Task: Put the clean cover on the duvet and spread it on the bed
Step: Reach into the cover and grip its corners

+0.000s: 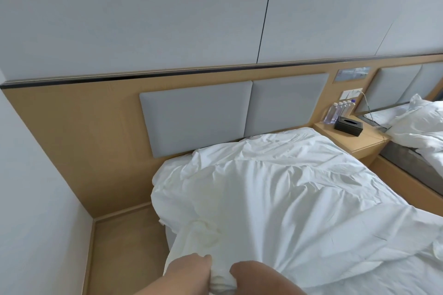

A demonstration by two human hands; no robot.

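White duvet (275,189), in its cover, lay rumpled across the bed (165,175), reaching from the grey padded headboard (199,117) toward the camera. At the near edge, a bunched corner of the fabric was pinched between both hands: left hand (189,270) with fingers curled into the cloth, right hand (254,275) clenched on the same fold, just beside it. Right of the bed, a wooden nightstand (359,141) carried a black tissue box (348,124) and several water bottles (339,110). A second bed (417,129) stood beyond.
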